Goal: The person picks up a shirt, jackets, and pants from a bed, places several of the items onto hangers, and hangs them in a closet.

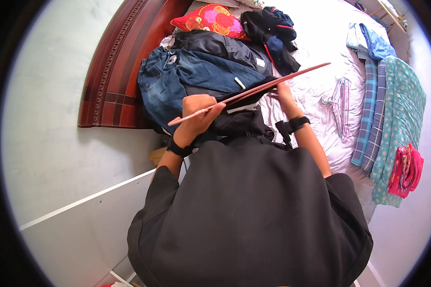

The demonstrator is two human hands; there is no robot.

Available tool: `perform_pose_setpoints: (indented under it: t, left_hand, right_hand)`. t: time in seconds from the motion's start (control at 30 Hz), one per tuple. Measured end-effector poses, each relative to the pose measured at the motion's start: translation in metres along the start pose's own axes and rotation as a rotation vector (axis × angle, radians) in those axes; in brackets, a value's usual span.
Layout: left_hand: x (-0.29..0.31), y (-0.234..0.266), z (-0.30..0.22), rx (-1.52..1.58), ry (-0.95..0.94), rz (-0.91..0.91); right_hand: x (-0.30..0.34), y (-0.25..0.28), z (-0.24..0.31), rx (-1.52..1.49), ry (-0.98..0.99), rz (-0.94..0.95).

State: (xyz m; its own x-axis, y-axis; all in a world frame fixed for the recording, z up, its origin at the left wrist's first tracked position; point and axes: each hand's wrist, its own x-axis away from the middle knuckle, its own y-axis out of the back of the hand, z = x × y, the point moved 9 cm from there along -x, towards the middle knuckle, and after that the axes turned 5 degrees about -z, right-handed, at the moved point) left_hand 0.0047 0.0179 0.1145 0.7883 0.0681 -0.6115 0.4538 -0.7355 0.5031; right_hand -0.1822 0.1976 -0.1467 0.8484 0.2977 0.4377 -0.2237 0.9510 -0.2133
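Over the near part of the bed, my left hand is closed around a thin, pinkish-brown clothes hanger, seen nearly edge-on. The hanger slants up to the right, its far end sticking out past my right hand. A black garment with a white stripe bunches just below the hanger. My right hand grips the edge of this garment beside the hanger; its fingertips are partly hidden. Blue jeans lie spread out just beyond my left hand.
A dark wooden headboard stands at the left. Black clothes, a red floral pillow and a dark jacket lie farther back. Loose hangers rest on the bed. Folded bedding and pink cloth are at the right.
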Motion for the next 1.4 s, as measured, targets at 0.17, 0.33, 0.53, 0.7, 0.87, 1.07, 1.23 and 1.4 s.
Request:
perform_pose_setpoints:
  t: [0.17,0.33,0.53,0.7,0.87,1.07,1.23,1.4]
  left_hand:
    - [0.035,-0.013,0.029,-0.18,-0.056,0.178]
    - [0.047,-0.042,0.046,-0.164,-0.05,0.225]
    - [0.042,-0.061,0.031,-0.074,-0.188,0.194]
    - [0.059,-0.105,0.058,-0.049,-0.062,0.388]
    - [0.07,-0.156,0.069,-0.207,-0.01,0.547]
    - [0.016,-0.149,0.019,-0.153,-0.196,0.474]
    - [-0.027,-0.131,-0.044,0.043,-0.379,0.57]
    - [-0.044,-0.127,-0.064,0.375,-0.377,0.513]
  right_hand:
    - [0.035,0.028,0.11,-0.189,0.244,-0.04]
    - [0.053,0.027,0.154,-0.079,0.411,-0.061]
    - [0.067,0.066,0.179,0.467,0.629,-0.309]
    - [0.088,0.093,0.183,0.688,0.592,-0.44]
    - [0.137,0.016,0.171,1.06,0.934,-0.002]
    - [0.155,0.059,0.14,1.24,0.767,0.05]
    - [0.193,0.091,0.128,1.357,0.827,-0.334]
    - [0.294,0.097,0.105,1.113,0.926,-0.841]
